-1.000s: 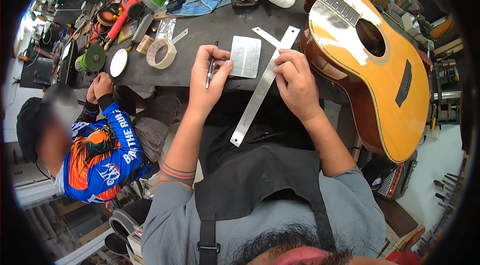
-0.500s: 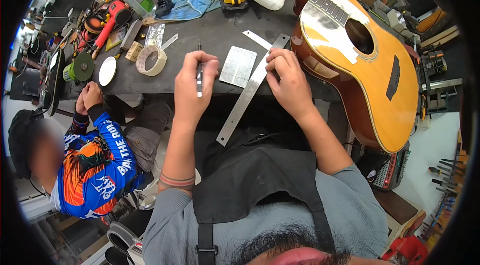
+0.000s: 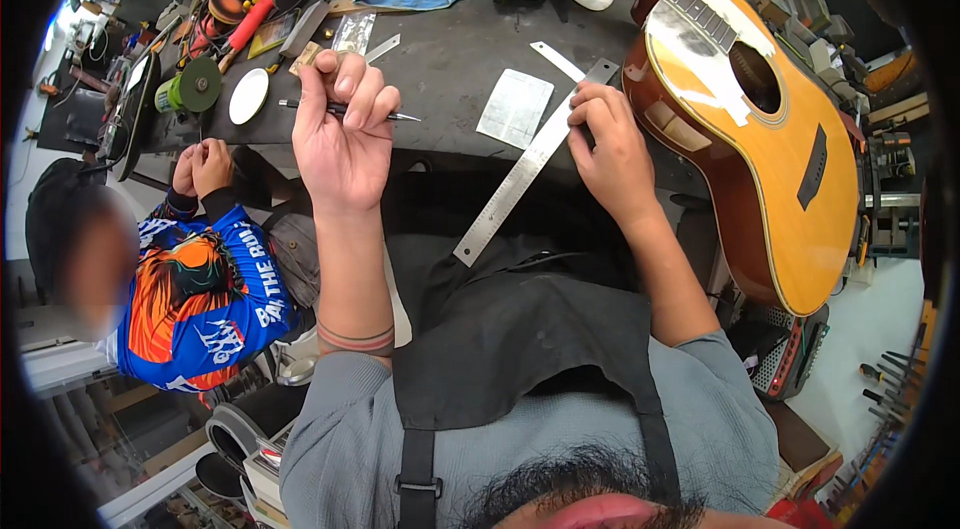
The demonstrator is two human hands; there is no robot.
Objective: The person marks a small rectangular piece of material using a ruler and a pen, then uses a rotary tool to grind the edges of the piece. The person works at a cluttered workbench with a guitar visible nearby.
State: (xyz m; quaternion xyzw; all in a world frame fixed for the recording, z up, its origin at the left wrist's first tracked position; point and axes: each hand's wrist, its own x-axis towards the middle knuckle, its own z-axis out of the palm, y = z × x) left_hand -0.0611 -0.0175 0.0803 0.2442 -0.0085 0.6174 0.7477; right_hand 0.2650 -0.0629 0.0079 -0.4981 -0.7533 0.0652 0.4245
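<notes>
One pen-like tool [image 3: 338, 109] sat clasped in left hand [image 3: 345, 134], apart from right hand [image 3: 612, 141] gripping a ruler [image 3: 530, 172] whose near end likely needed steadying

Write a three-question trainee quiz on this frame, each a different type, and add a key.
1. Multiple choice: what is in the left hand?
A) blue cloth
B) slim pen-like tool
C) power drill

2. True or false: the right hand is closer to the guitar than the left hand is.

3. Fill in: the flat rectangular plate on the workbench lies to the ____ of the long metal ruler in the picture.

Key: 1. B; 2. true; 3. left
</notes>
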